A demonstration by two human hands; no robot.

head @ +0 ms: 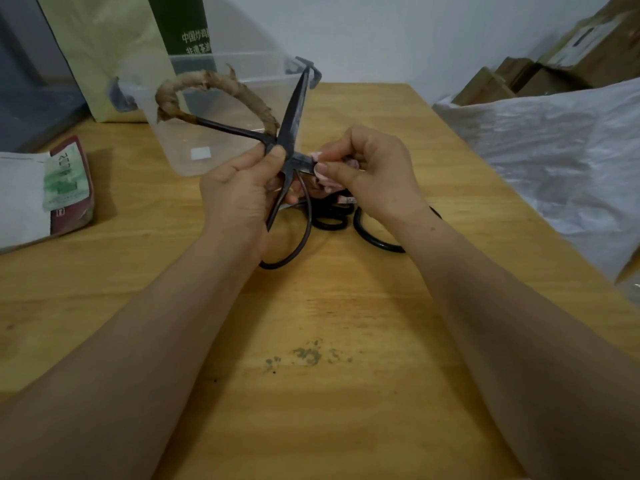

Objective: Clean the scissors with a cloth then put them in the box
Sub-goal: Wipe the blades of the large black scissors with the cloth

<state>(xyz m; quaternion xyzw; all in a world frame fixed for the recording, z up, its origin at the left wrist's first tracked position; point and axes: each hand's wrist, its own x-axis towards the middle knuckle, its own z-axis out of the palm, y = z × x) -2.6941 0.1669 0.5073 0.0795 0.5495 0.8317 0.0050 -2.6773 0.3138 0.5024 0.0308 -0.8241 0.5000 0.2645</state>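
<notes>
So, biggest first: wooden bench (311, 341) fills most of the frame, w/ some dark smudges on the lower middle. A crinkly white plastic sack (554, 150) sits along the right edge, and there's a clear plastic box (221, 157) w/ grey latches at upper centre, no lid on it. A yellowish paper bag (104, 46) stands behind the box at upper left, and cardboard boxes (519, 77) are stacked in the upper right corner.

The scissors (294, 112) are held up in the air at centre frame, in front of the box, not in it. They're splayed open: one blade points up toward the box's right latch, the other runs right into the cloth. One handle loop is wrapped in brownish material (207, 79) and arches toward upper left; the bare dark loop hangs down below the wrist.

Left hand (239, 192) grips the scissors around the pivot, thumb on top. Right hand (374, 171) is just beside it, fingers curled, pinching a pink cloth (325, 183) onto the blade.

A red & green packet (69, 181) lies at the left edge. More dark scissor loops (379, 244) lie on the bench under the hands.
</notes>
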